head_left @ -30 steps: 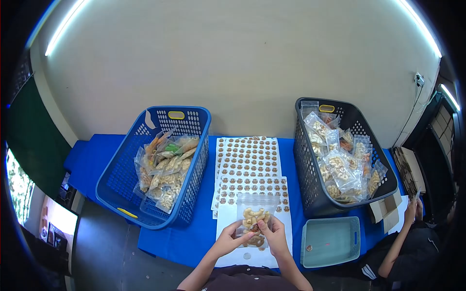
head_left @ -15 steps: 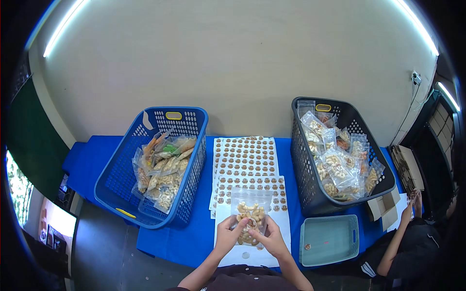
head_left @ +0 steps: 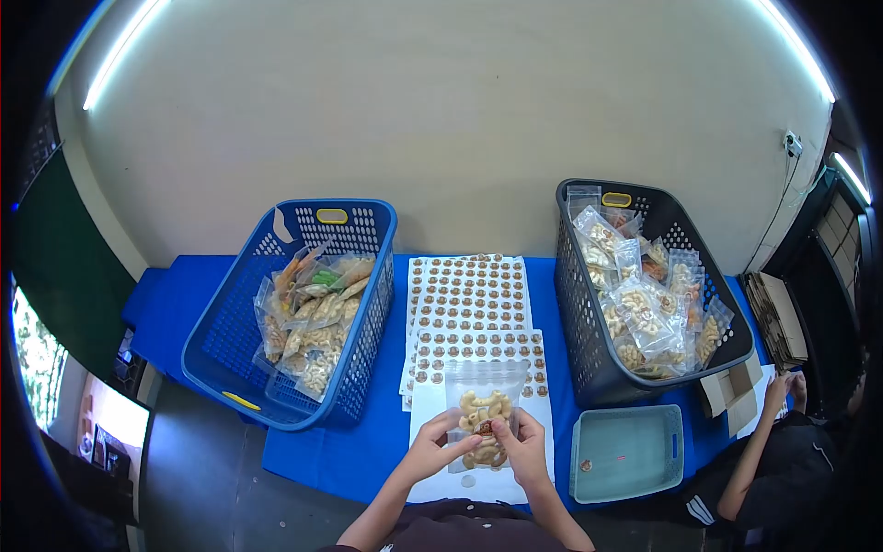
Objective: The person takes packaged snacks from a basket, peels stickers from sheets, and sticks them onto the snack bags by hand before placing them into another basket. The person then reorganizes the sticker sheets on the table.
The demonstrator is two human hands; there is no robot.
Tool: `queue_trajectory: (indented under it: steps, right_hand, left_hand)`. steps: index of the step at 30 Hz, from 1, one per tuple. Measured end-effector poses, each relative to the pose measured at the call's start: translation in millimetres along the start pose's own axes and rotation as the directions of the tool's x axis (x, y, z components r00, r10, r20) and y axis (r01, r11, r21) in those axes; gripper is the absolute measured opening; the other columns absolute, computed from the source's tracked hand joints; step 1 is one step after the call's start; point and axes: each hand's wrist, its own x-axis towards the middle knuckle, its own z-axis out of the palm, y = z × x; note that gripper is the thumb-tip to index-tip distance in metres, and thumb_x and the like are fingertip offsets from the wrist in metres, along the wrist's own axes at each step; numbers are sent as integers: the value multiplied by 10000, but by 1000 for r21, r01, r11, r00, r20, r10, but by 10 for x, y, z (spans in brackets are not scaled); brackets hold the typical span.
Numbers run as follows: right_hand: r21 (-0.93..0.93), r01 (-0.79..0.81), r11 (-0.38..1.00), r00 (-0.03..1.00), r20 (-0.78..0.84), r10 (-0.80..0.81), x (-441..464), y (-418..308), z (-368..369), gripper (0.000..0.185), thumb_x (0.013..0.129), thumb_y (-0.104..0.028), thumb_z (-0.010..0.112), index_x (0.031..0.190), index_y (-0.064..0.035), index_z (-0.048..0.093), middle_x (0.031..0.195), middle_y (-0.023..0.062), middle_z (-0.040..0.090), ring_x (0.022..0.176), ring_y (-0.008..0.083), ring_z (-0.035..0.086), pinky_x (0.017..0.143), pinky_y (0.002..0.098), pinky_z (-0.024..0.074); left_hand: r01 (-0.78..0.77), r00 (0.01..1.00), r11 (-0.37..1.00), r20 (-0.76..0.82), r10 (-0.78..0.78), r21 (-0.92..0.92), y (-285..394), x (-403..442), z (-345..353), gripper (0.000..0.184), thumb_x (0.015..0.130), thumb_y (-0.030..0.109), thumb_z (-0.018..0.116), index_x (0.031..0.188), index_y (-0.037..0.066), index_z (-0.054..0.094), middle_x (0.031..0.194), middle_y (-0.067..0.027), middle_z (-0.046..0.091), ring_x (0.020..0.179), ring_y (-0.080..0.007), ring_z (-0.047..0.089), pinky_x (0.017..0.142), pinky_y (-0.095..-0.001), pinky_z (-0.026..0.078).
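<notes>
A clear zip bag of pale curved snack pieces is held upright between my hands, over the sticker sheets. My left hand grips its left side, with the thumb lying across the lower front. On the right edge, my right hand holds the bag, its thumb pressing near a round brown sticker on the front. Part of the sticker is hidden by that thumb. The sheets carry rows of similar round brown stickers, and the front one is bare white in its lower part.
A blue basket with filled bags stands at left; a dark basket with more bags stands at right. In front of the latter lies a shallow green tray with a loose sticker. A co-worker sits at far right beside cardboard.
My left thumb has moved down off the sticker, while my right thumb has shifted up to its edge. The bag stays in both hands.
</notes>
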Motion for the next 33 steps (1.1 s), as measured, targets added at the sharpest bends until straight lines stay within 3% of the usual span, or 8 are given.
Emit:
queue_trajectory:
  steps: [4,7,10,13,19,25,29,33]
  right_hand:
    - [24,-44,999,998,44,43,-18,-38,-9,234,819,-176,611,939,11,538,847,34,585,762,60,536,653,199,432]
    - [-46,-42,998,993,106,47,-25,-91,16,295,798,-129,627,1019,17,496,916,46,570,827,79,538,701,215,444]
    - [-91,12,996,988,154,3,-36,-35,38,370,786,-108,634,1081,25,454,974,66,552,870,101,541,750,238,448]
    - [-77,-5,997,986,166,17,-43,-44,44,377,783,-97,629,1088,32,447,988,81,547,909,112,533,785,247,442]
    - [-196,106,975,976,207,-64,-51,13,12,353,793,-89,609,1088,25,452,971,83,554,894,109,540,780,245,444]
    - [-139,70,988,992,116,-54,2,-26,29,258,793,-119,624,978,24,515,862,52,581,767,73,545,651,211,443]
    - [-157,64,986,998,36,-59,25,-106,28,190,815,-137,609,900,18,540,806,32,586,733,49,535,626,185,429]
    - [-113,43,993,999,35,-39,3,-33,-3,206,831,-160,594,917,19,540,832,42,591,740,59,542,633,188,433]
  left_hand:
    - [-181,980,980,-98,173,-79,-10,4,67,268,772,224,654,927,11,603,901,-18,555,564,-27,404,467,-178,299]
    - [-26,992,998,-125,34,62,55,-17,32,257,788,234,634,922,16,608,852,-8,568,529,-20,391,433,-191,276]
    - [48,969,997,-238,-62,-64,39,5,97,236,801,222,616,889,4,610,762,-19,579,533,-34,412,433,-193,285]
    - [-52,950,994,-302,79,96,25,58,102,226,809,219,605,843,-4,616,678,-30,570,529,-33,411,436,-194,289]
    - [-41,949,993,-306,73,111,148,91,49,217,814,203,597,789,-11,621,674,-40,574,546,-37,434,459,-206,331]
    - [19,976,1000,-215,-19,-2,141,68,47,223,800,199,617,871,-12,602,723,-21,573,580,-50,452,496,-206,364]
    - [20,997,997,-74,-15,72,118,47,80,359,793,213,631,1043,-29,545,940,-71,603,834,-91,544,724,-250,444]
    - [54,998,997,-39,-57,-54,62,26,85,365,796,200,626,1072,-23,540,954,-68,596,843,-96,540,738,-250,442]
